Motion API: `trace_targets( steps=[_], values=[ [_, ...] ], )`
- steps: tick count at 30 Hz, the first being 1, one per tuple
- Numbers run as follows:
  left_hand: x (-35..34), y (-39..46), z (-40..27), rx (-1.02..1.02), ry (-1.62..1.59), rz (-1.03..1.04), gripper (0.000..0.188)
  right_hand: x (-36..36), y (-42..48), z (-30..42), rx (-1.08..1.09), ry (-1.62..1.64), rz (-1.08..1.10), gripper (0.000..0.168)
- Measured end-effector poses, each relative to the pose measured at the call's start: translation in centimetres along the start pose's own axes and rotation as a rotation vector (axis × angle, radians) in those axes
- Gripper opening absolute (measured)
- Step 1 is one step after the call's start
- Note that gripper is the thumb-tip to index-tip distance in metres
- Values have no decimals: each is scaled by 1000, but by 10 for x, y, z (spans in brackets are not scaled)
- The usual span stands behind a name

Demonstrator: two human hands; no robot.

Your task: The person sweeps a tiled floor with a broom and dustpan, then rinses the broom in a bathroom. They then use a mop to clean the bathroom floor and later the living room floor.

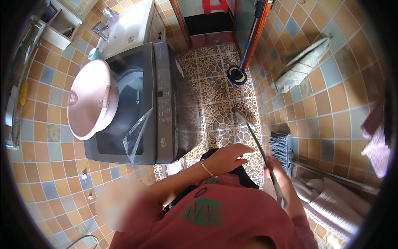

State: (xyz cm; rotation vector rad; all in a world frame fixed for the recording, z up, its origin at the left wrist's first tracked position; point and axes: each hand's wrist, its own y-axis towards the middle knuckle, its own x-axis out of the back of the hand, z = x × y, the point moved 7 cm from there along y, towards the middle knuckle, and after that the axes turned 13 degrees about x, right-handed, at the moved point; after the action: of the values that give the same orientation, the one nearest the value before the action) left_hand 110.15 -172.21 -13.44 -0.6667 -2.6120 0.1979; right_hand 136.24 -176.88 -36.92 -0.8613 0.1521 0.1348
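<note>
My right hand (275, 170) is closed around the dark handle of a long-handled floor tool (260, 143), perhaps a squeegee or scrubber. Its narrow, pale head (243, 117) rests on the pebble-patterned floor tiles, slightly blurred. The handle's upper end slants back past my right forearm. Held out in front of my body, my left hand (230, 158) has its fingers apart beside the handle and holds nothing. A bracelet is on that wrist.
On the left, a pink plastic basin (90, 99) sits on a grey top-loading washing machine (168, 102), beyond it a white sink (129, 34). A round blue-and-yellow mop (237, 75) leans by the door frame. A striped brush head (279, 149) and towels (303, 68) line the right wall.
</note>
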Motion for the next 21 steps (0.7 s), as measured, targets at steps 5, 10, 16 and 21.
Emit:
trace_targets(
  steps=[5, 10, 16, 21],
  values=[
    [44, 65, 8, 78, -81, -210, 60, -167, 93, 168, 312, -45, 152, 22],
    [138, 137, 41, -108, -210, -704, 28, -216, 229, 218, 916, -79, 313, 23],
    [309, 210, 96, 10, -673, -886, 9, -257, 207, 341, 563, -386, 203, 40],
    [464, 239, 154, 27, -606, -1119, 24, -196, 253, 349, 550, -501, 128, 32]
  ],
)
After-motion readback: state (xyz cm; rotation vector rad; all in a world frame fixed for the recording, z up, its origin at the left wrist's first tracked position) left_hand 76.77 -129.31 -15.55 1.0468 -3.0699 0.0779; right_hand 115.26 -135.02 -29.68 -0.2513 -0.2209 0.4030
